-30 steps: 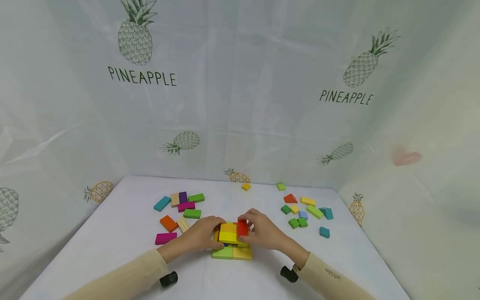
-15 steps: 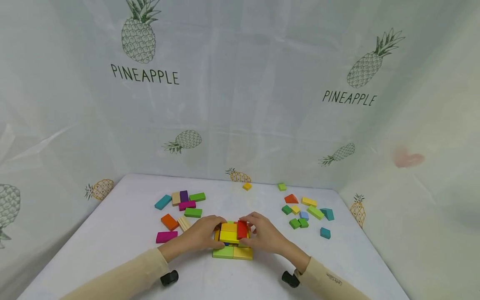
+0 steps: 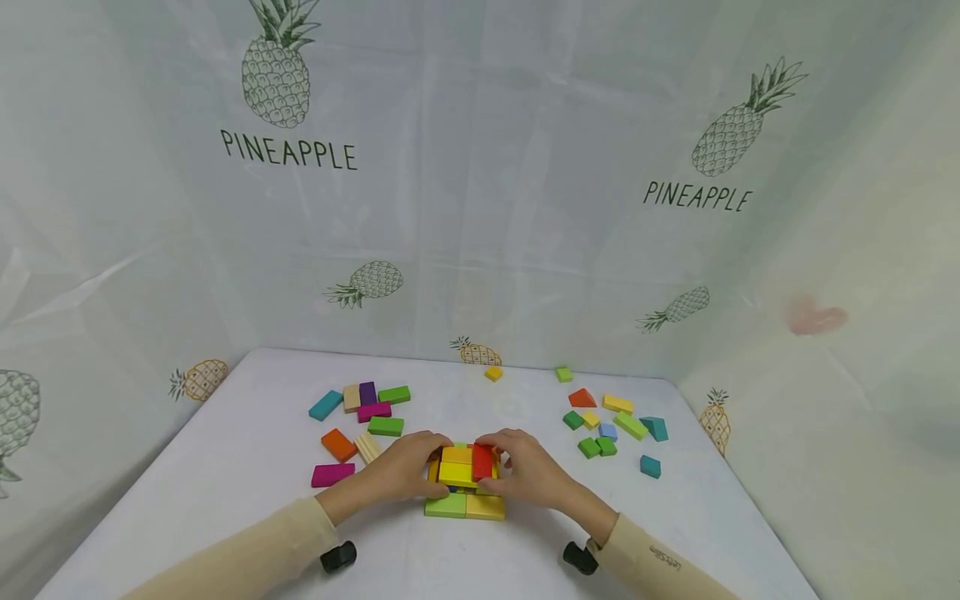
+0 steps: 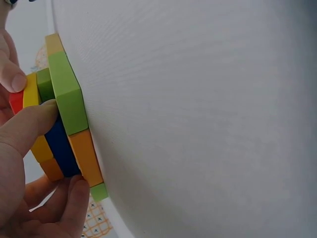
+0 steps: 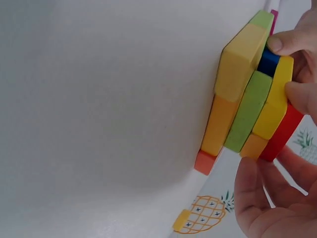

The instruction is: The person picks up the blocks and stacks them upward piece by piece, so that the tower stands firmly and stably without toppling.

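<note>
A low layered stack of wooden blocks stands at the near middle of the table. Its bottom layer shows a light green block (image 3: 446, 506) and a golden yellow block (image 3: 485, 507) at the front. In the left wrist view, a dark blue block (image 4: 63, 148) lies in the layer above, and my left hand (image 3: 405, 468) grips it between thumb and fingers. Two yellow blocks (image 3: 455, 476) form part of the upper layer. On top at the right lies a red block (image 3: 482, 463), pinched at its near and far ends by my right hand (image 3: 527, 468).
Left of the stack lie several loose blocks, among them an orange block (image 3: 339, 446), a magenta block (image 3: 332, 475) and a teal block (image 3: 326, 405). More sit at the right, including a red triangle block (image 3: 582, 398) and a green block (image 3: 588, 447). A pineapple-print curtain (image 3: 510, 208) hangs behind.
The red block has shifted slightly left and now lies flatter against the yellow blocks, with my right hand still on it. My left hand keeps its place.
</note>
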`<move>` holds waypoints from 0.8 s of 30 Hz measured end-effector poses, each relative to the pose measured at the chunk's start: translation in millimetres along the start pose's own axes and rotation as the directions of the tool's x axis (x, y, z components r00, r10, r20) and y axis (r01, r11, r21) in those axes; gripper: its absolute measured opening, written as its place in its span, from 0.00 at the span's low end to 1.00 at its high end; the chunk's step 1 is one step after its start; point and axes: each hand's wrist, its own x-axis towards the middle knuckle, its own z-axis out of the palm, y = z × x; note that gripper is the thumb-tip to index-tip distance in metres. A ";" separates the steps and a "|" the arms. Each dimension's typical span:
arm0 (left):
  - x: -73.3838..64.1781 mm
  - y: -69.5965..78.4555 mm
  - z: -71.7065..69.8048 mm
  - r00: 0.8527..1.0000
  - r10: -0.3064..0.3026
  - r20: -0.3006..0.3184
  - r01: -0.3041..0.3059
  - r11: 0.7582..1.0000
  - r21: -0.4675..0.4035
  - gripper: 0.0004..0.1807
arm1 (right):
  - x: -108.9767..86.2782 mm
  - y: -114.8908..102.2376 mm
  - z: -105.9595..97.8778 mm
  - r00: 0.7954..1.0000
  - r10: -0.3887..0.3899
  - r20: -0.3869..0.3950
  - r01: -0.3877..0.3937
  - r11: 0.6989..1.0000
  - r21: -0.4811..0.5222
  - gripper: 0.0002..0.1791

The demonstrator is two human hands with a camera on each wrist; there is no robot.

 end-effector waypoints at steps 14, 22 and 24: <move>0.5 -2.5 -2.3 0.999 -0.004 0.035 0.005 0.999 -0.033 0.42 | -0.3 5.4 4.7 1.000 0.010 -0.019 -0.010 1.000 0.000 0.29; -3.6 -15.2 -26.6 0.998 -0.054 0.025 0.056 0.993 -0.102 0.45 | 0.8 7.2 5.5 1.000 0.015 -0.020 -0.015 1.000 -0.004 0.29; -5.1 -20.9 -35.5 0.997 -0.073 0.001 0.072 0.991 -0.114 0.44 | 1.1 7.4 4.9 1.000 0.015 -0.020 -0.016 1.000 -0.002 0.29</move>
